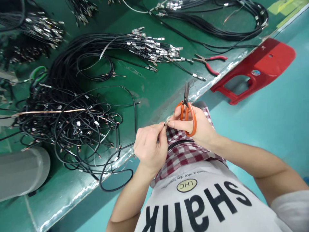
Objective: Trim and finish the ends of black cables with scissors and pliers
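Over the table's front edge, my left hand [151, 143] is closed in a pinch on a black cable [117, 153]; the cable loops off to the left, below the hand. Thumb and fingers of my right hand [196, 124] meet at the cable's end, where a small light bit shows, too small to name. Orange-handled scissors [191, 120] hang in my right hand, handles around the fingers and dark blades pointing away from me. Beside them on the table edge lie red-handled pliers [209, 61].
A tangled heap of black cables [72, 122] covers the left of the green table [149, 90]. Behind it lies a bundle with metal terminals [154, 48], and a coiled bundle [217, 29] farther right. A grey cylinder [21, 172] stands left; a red plastic stool [260, 71] sits right.
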`<move>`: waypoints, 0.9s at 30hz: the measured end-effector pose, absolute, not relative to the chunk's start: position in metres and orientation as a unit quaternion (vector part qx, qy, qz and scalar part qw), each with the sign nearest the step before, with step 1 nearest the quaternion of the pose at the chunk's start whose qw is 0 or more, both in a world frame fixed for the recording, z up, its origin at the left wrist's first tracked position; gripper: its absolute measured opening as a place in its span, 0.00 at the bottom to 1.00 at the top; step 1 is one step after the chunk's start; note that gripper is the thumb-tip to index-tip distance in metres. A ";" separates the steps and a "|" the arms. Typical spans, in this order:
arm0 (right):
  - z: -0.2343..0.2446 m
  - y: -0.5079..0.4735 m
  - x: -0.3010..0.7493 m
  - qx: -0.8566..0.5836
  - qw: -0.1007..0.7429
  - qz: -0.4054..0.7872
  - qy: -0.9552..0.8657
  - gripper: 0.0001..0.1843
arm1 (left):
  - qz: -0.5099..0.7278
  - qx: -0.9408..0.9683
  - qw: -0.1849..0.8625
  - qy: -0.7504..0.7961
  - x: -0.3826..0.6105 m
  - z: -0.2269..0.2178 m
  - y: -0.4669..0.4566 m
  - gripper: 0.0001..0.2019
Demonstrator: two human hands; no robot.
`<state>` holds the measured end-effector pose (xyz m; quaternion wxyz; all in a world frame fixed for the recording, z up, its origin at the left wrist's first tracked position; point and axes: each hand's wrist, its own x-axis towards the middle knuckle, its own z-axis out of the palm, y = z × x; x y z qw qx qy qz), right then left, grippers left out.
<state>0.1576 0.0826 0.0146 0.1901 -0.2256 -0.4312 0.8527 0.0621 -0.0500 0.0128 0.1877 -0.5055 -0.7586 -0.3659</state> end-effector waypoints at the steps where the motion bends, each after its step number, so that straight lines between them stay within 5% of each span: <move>1: 0.014 0.082 0.157 -0.229 0.192 0.854 -0.426 0.17 | -0.365 -0.505 0.192 -0.758 0.062 0.011 -0.049 0.08; 7: 0.012 0.079 0.155 -0.243 0.216 0.850 -0.415 0.16 | -0.395 -0.484 0.167 -0.763 0.066 0.010 -0.046 0.07; 18: 0.015 0.089 0.157 -0.218 0.150 0.868 -0.420 0.17 | -0.543 -0.318 -0.138 -0.765 0.066 0.019 -0.047 0.08; 27: 0.015 0.087 0.158 -0.212 0.183 0.857 -0.433 0.19 | -0.511 -0.348 -0.033 -0.785 0.069 0.018 -0.044 0.04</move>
